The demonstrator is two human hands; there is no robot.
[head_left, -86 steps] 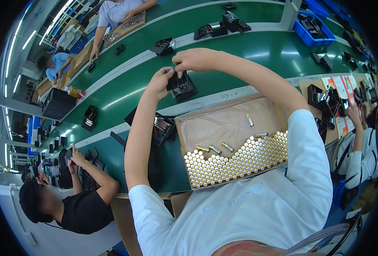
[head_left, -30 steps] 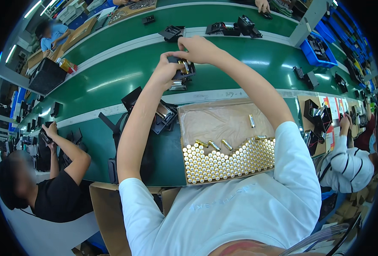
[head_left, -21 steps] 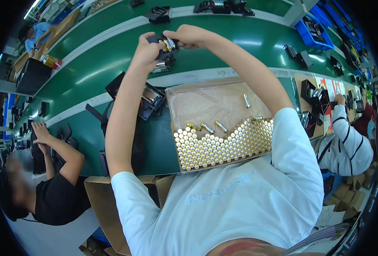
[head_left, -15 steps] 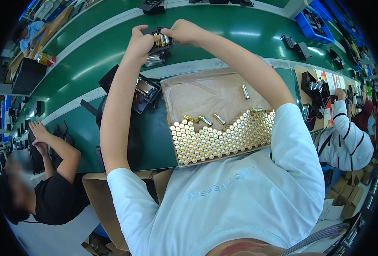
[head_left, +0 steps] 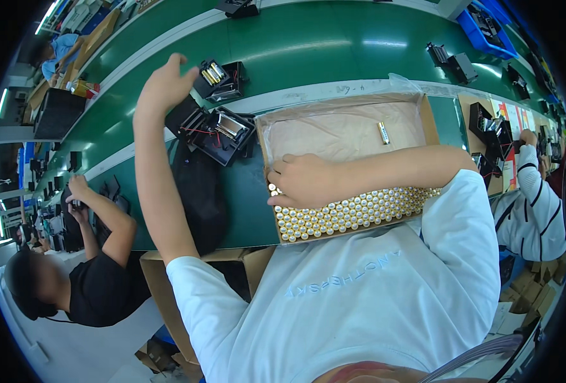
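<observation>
My left hand [head_left: 165,89] is at the far left of the bench, thumb and forefinger apart. Its thumb is at the edge of a black battery holder [head_left: 201,85] with several gold-and-black batteries [head_left: 213,72] seated in it; whether they touch is unclear. My right hand [head_left: 303,180] is over the left part of an open cardboard box [head_left: 431,121], palm down, thumb apart from the fingers. Upright batteries [head_left: 334,214] fill the box's near part in tight rows. Whatever lies under the palm is hidden. One loose battery [head_left: 383,133] lies on the brown liner.
Black housings with a metal part and red wires [head_left: 227,131] lie left of the box. Black cases [head_left: 458,67] and a blue bin [head_left: 490,32] stand at the far right. A co-worker in black [head_left: 98,281] sits at left, another in a white jacket [head_left: 528,217] at right.
My right hand has left the battery holder and come back to the batteries in the box, covering the loose ones there. My left hand has shifted left and loosened beside the holder.
</observation>
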